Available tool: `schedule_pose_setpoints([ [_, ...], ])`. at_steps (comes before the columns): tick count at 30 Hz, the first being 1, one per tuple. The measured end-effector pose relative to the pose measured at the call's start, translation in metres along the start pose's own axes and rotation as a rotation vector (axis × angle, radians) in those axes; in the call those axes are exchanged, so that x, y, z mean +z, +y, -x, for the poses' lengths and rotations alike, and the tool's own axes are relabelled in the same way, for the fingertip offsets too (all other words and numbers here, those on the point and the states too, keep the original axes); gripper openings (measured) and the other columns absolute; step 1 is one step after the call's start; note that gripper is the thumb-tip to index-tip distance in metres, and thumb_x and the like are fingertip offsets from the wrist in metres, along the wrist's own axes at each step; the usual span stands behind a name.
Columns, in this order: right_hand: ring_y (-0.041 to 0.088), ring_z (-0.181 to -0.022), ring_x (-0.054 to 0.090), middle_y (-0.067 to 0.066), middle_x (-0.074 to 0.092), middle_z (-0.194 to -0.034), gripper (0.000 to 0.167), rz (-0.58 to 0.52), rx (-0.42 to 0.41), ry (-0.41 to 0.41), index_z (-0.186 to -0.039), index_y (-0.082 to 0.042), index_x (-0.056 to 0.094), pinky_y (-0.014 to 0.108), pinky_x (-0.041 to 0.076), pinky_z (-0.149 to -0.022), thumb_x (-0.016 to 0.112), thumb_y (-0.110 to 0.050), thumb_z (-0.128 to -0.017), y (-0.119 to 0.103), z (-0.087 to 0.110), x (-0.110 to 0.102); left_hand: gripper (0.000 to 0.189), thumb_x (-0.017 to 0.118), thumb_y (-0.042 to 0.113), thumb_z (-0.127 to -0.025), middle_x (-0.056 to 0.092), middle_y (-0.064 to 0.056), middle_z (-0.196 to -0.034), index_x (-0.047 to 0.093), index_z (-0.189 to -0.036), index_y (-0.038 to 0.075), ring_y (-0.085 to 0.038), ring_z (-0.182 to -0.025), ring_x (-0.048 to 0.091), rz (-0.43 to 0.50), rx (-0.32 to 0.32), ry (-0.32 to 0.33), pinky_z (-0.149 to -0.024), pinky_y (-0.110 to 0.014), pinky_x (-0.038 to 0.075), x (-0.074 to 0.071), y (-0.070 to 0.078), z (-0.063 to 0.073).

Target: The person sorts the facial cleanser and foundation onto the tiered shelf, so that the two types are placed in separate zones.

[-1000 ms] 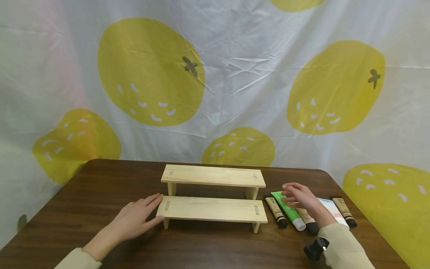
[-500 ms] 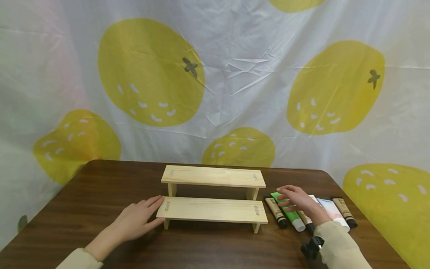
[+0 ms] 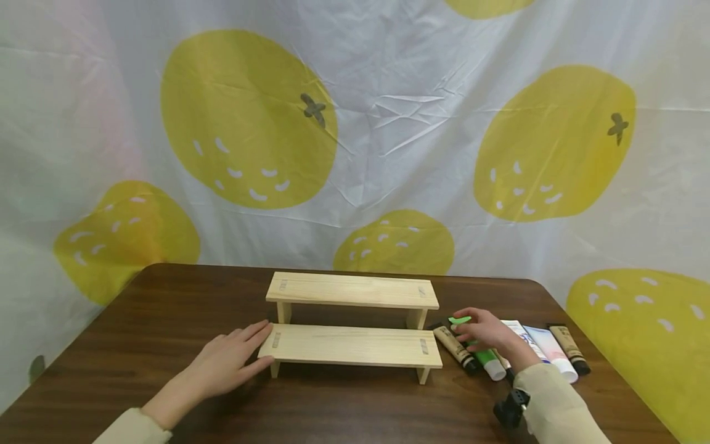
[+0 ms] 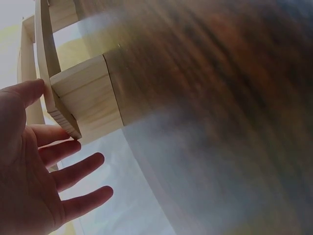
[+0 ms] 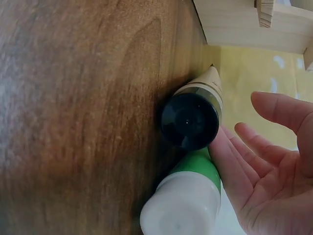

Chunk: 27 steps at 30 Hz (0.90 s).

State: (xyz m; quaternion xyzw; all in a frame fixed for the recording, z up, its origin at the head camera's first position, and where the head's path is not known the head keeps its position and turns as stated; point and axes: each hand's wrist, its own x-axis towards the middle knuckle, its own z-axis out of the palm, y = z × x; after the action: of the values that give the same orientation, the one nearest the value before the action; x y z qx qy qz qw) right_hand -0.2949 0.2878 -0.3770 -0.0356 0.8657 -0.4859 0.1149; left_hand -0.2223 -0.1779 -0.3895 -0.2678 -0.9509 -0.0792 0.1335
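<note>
dark wood table (image 3: 333, 407), yellow-patterned cloth (image 3: 399, 154) behind; left hand (image 3: 224, 364) at stand (image 3: 349, 345), right hand (image 3: 488, 332) at green tube (image 3: 488, 361), fingers apart

Left fingers (image 4: 80, 171) spread, right fingers (image 5: 261, 146) loosely curved

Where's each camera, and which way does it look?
Head: worn there, looking forward and down at the front shelf; left hand, right hand and sleeves show.
Left wrist: worn there, facing that shelf's end; left hand shows.
Right wrist: worn there, facing the green tube and a black-capped tube; right hand shows.
Head and right wrist views share the green tube.
</note>
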Motion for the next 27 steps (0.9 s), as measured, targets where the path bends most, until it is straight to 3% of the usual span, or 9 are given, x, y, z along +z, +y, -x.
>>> schedule_pose_setpoints([
  [9, 0.027, -0.085, 0.056, 0.021, 0.055, -0.100, 0.044, 0.059, -0.036, -0.032, -0.121, 0.012, 0.039, 0.039, 0.049, -0.062, 0.055, -0.003, -0.082, 0.000, -0.001, 0.006, 0.061, 0.045, 0.050, -0.087, 0.046, -0.012, -0.127, 0.048, -0.127, 0.003, -0.030, -0.100, 0.052, -0.012, 0.003, 0.003, -0.071, -0.048, 0.043, -0.001, 0.001, 0.000],
  [14, 0.027, -0.084, 0.056, 0.020, 0.055, -0.097, 0.045, 0.087, -0.035, -0.013, -0.120, 0.012, 0.039, 0.040, 0.048, -0.061, 0.057, -0.003, -0.081, 0.001, -0.003, 0.010, 0.061, 0.044, 0.051, -0.088, 0.046, -0.011, -0.127, 0.048, -0.128, 0.004, -0.030, -0.100, 0.052, -0.008, 0.003, 0.000, -0.071, -0.048, 0.043, 0.000, 0.001, 0.000],
  [22, 0.023, -0.075, 0.057, 0.017, 0.057, -0.091, 0.046, 0.220, -0.076, 0.027, -0.117, 0.010, 0.044, 0.036, 0.048, -0.055, 0.062, -0.001, -0.076, 0.000, -0.004, 0.018, 0.061, 0.045, 0.049, -0.087, 0.045, -0.012, -0.127, 0.047, -0.128, 0.004, -0.031, -0.101, 0.052, -0.003, -0.001, -0.005, -0.072, -0.049, 0.042, 0.000, 0.001, 0.000],
  [27, 0.024, -0.074, 0.057, 0.019, 0.056, -0.091, 0.062, 0.239, -0.073, 0.037, -0.127, 0.007, 0.035, 0.036, 0.048, -0.054, 0.065, 0.001, -0.073, -0.002, -0.005, 0.023, 0.062, 0.043, 0.051, -0.088, 0.045, -0.011, -0.128, 0.047, -0.128, 0.004, -0.031, -0.102, 0.051, 0.008, -0.013, -0.020, -0.073, -0.050, 0.042, 0.000, 0.001, 0.000],
])
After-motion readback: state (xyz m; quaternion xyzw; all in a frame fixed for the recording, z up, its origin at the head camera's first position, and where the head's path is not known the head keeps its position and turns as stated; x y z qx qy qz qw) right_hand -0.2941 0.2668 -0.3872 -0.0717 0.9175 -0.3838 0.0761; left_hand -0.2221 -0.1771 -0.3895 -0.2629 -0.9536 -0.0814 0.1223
